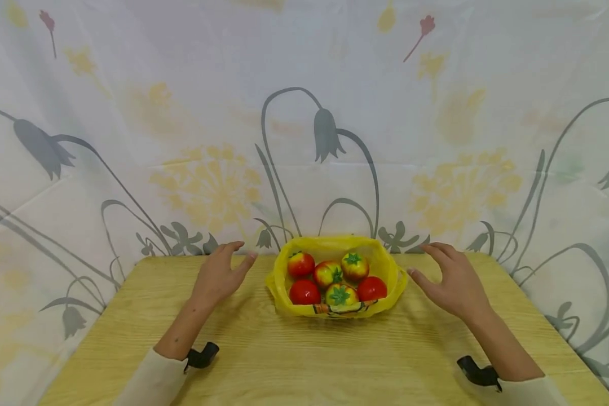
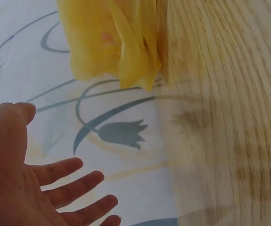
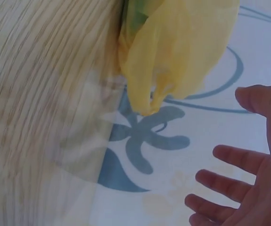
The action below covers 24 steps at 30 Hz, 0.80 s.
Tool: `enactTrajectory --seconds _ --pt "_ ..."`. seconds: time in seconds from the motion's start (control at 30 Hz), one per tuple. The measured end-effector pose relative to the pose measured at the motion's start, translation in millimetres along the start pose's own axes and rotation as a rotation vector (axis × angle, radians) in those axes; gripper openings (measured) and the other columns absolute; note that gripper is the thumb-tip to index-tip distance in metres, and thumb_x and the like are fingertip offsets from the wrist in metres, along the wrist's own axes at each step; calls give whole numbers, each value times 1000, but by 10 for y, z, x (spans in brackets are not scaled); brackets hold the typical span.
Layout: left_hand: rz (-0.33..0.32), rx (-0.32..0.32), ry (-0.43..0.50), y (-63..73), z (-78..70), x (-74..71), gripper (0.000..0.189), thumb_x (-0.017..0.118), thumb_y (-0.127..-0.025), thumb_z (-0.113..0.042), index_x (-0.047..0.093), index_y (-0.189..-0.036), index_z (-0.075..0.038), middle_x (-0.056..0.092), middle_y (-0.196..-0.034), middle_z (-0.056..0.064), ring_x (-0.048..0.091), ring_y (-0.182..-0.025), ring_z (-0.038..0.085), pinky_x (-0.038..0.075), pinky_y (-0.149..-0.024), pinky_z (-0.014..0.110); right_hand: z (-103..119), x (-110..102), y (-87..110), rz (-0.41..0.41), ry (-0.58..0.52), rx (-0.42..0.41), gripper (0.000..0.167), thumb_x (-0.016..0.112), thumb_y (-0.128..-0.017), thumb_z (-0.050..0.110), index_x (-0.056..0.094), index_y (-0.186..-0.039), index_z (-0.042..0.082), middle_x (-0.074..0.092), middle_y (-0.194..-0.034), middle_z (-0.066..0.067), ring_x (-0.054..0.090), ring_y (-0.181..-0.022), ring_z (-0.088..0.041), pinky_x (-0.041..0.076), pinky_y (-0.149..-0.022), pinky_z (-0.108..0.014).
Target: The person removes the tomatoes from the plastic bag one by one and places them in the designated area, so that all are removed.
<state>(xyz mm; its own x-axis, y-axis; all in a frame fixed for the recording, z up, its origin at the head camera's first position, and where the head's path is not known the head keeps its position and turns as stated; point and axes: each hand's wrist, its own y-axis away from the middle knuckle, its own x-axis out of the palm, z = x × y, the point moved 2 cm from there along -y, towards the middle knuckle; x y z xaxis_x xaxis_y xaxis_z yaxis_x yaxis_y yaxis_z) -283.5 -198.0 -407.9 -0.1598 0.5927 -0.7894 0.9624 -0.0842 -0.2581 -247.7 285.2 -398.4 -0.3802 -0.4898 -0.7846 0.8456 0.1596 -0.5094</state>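
A yellow plastic bag (image 1: 385, 259) stands at the back of the table with its mouth spread wide. Inside lie several round red and yellow fruits, some with green star-shaped tops, such as this one (image 1: 340, 294) near the front rim. My left hand (image 1: 218, 276) hovers to the left of the bag, fingers spread, touching nothing. On the other side, my right hand (image 1: 454, 282) is held apart from the bag, its fingers loosely extended. Both wrist views show the bag's gathered side, in the left one (image 2: 111, 42) and in the right one (image 3: 177, 52), beyond spread fingers.
The wooden table (image 1: 304, 361) reaches toward me from a hanging cloth (image 1: 304, 56) printed with grey and yellow flowers. The cloth rises right behind the bag. Each wrist wears a small black camera mount, such as the left one (image 1: 203, 356).
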Motion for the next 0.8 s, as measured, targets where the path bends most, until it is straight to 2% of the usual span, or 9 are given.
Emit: enactTrajectory --seconds 0.27,0.47,0.8 --pt "15 18 38 18 -93 60 72 53 -106 -60 54 -152 -4 61 -143 21 59 -129 45 47 -106 62 200 31 -4 23 -41 -40 57 81 -94 31 65 -140 2 58 -142 -26 53 -128 -53 43 -101 -73" --pt "27 36 55 -20 -195 136 73 53 -106 -61 53 -153 -5 64 -138 21 61 -126 43 49 -104 60 293 20 -75 5 -47 -85 56 82 -92 27 65 -140 2 58 -143 -25 53 -130 -51 43 -104 -71" --pt "67 57 82 -67 -350 242 71 54 -106 -59 55 -152 -6 66 -138 20 61 -127 41 51 -103 59 399 99 -114 76 -54 -57 55 79 -95 29 64 -141 3 57 -146 -22 51 -134 -48 44 -106 -69"
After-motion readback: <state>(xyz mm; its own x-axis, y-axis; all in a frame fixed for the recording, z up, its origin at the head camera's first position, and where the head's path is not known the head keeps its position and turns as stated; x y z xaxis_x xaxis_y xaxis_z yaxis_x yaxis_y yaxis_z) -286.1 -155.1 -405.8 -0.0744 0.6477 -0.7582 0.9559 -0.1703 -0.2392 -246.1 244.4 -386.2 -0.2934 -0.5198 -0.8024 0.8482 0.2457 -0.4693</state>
